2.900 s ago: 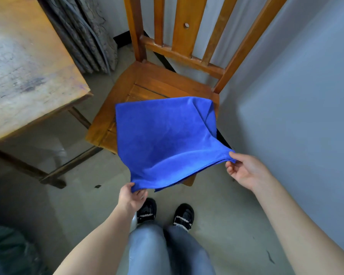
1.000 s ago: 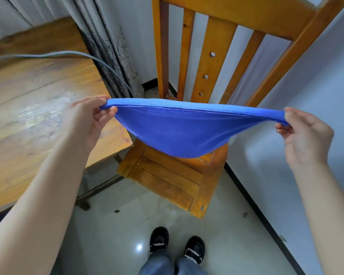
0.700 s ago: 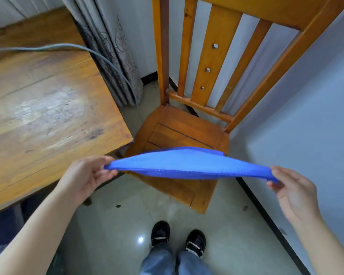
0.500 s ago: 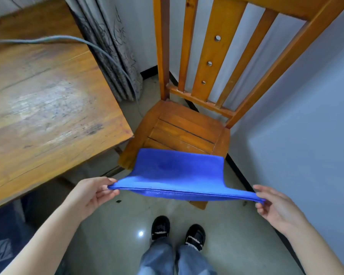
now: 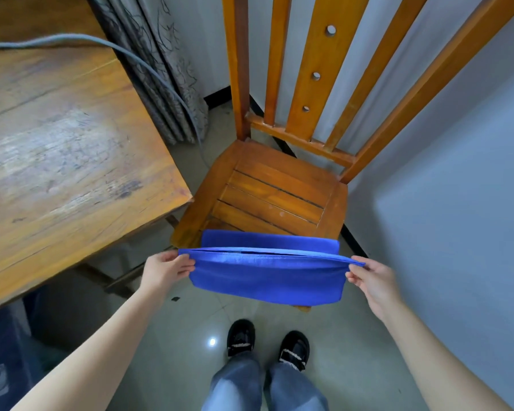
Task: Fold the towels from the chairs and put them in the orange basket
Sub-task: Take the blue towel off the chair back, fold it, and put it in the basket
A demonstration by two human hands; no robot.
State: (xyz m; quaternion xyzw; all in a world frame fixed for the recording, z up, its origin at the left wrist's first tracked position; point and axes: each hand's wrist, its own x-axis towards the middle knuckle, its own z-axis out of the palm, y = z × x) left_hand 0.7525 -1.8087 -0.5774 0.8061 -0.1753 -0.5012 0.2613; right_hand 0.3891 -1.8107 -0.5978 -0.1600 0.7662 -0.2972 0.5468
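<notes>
Blue towel [image 5: 266, 278] doubled | left hand [image 5: 163, 269]; right hand [image 5: 371, 280] pinch corners

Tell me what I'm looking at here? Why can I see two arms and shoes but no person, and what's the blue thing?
The camera sits on a person's head and looks down, so you see only their arms, legs and black shoes. There is no machine, just two bare hands. The left hand and the right hand each pinch one end of a blue towel, which is doubled over and hangs between them. Its far part rests on the front edge of a wooden chair. A wooden table stands to the left, with a grey cable over it. No basket shows here.
</notes>
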